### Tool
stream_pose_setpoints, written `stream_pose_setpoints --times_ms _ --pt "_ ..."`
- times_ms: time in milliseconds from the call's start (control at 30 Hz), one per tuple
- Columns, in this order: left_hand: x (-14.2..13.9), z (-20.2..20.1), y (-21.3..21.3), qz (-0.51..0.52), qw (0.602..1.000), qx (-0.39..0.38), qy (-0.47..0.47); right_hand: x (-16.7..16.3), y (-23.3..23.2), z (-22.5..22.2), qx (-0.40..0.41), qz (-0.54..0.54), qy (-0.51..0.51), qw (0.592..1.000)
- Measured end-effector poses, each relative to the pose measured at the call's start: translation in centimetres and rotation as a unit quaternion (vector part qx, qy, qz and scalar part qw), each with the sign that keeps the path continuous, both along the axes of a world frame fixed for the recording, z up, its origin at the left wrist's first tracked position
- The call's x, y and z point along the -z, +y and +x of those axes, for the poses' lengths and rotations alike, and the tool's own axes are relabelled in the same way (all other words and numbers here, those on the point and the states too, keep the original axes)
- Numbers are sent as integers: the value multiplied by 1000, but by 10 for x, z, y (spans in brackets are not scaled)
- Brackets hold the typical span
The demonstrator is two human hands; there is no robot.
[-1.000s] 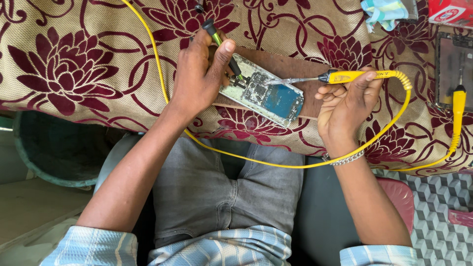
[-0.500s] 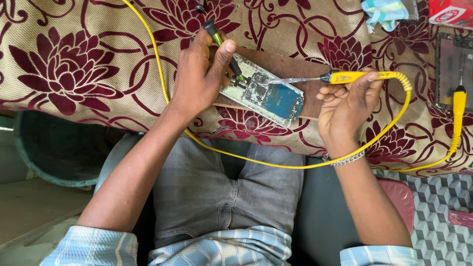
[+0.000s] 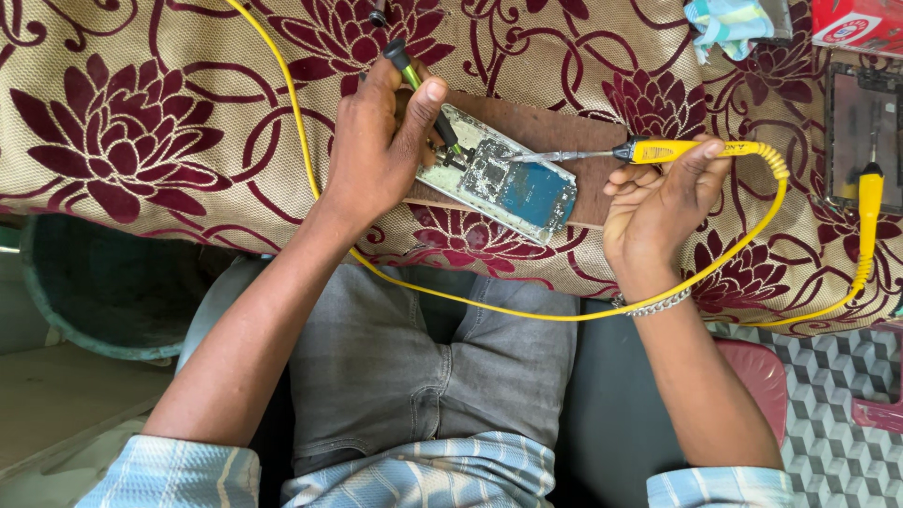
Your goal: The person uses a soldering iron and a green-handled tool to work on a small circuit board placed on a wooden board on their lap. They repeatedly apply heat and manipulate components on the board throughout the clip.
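- Head view looks down on an opened phone, its circuit board bare, lying on a brown wooden board on the maroon floral cloth.
- Left hand lies on the phone's left end, seemingly to keep it from sliding; thumb and fingers pinch a dark, green-tipped tool whose tip meets that end of the phone.
- Right hand, just right of the phone, has its fingers curled and pressed around a yellow soldering iron, whose metal tip reaches left over the phone's middle.
- Yellow cord loops from the iron below the phone and back up past the left hand, near the left wrist.
- Well right of the phone lie a dark phone frame and a second yellow tool; a crumpled blue cloth and a red box sit at the top edge.
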State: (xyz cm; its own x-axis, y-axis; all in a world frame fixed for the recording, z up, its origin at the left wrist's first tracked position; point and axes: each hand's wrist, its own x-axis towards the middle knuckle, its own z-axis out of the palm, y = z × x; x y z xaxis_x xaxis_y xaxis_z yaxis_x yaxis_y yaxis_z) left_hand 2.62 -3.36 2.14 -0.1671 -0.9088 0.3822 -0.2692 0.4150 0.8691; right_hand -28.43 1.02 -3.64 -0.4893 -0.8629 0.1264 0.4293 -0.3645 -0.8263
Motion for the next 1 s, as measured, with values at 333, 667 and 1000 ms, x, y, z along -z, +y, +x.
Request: stream_pose_setpoints --times_ms 333,667,1000 --pt "3 1 -5 -10 1000 -1 -16 -8 0 0 20 34 -4 999" --pt "-1 2 -2 -9 1000 -1 -2 -12 1 1 40 63 -15 997" --pt "1 3 -5 -12 1000 0 -3 -10 -1 2 33 53 -11 998"
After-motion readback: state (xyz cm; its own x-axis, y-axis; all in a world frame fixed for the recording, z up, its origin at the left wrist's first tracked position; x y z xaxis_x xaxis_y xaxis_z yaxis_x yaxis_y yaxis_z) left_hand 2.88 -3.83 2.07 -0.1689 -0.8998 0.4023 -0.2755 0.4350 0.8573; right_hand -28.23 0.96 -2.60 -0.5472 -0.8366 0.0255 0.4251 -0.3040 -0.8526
